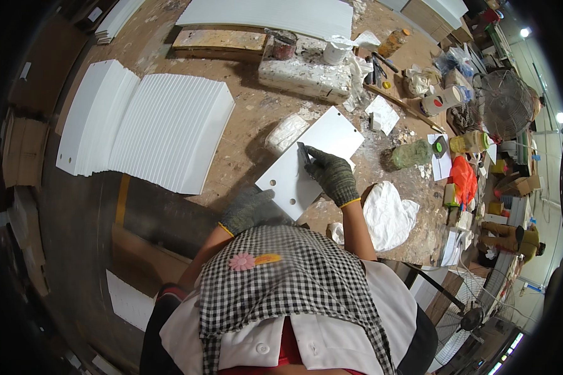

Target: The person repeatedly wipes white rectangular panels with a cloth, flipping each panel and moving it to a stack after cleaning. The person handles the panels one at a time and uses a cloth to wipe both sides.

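Observation:
A white rectangular board (331,140) with small holes near its ends lies at a slant in front of me. My right hand (333,176), in a dark knit glove with a yellow cuff, is closed around a dark flat scraper (303,154) whose blade rests against the board's face. At the board's near left corner, my left hand (247,209), gloved the same way, grips the edge; its fingers are slightly blurred and partly hidden. Just beyond the board sits a white wrapped block (286,133). To the right of my right wrist lies a crumpled white cloth (391,215).
A fanned stack of white boards (172,128) stands at left. Farther back are a paint-stained white block (303,75), a dark red can (284,45) and more white panels (269,14). On the right are a greenish jar (410,155), a red plastic bag (463,179) and a fan (503,103).

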Demonstrator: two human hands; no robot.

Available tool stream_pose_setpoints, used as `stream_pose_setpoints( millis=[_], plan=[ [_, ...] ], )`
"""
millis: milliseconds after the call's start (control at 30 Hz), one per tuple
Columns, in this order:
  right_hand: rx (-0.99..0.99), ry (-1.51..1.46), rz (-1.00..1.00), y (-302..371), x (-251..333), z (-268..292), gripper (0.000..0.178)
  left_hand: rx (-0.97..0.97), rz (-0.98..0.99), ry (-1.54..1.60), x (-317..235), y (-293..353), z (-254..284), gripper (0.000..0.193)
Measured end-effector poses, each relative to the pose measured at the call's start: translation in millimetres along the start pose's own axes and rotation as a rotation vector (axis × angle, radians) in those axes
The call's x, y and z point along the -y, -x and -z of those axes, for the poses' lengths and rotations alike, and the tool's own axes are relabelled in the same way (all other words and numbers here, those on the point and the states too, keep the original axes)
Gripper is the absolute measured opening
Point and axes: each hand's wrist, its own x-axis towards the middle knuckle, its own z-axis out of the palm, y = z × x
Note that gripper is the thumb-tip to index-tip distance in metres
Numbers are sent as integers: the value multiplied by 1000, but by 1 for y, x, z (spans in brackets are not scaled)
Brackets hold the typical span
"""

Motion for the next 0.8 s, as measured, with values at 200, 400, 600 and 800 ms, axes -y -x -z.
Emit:
stream_pose_setpoints(
  millis=[200,400,600,800],
  plan=[
    [-81,-423,-92,-4,-6,-10,45,31,9,-275,32,-3,12,42],
    [-214,-344,-84,3,-8,-14,47,30,-116,-315,4,1,-2,38],
    [8,-288,22,2,-4,-20,48,38,3,43,0,3,2,39],
    [-21,-528,4,14,5,-34,45,69,-240,-270,30,-2,12,40]
  ],
)
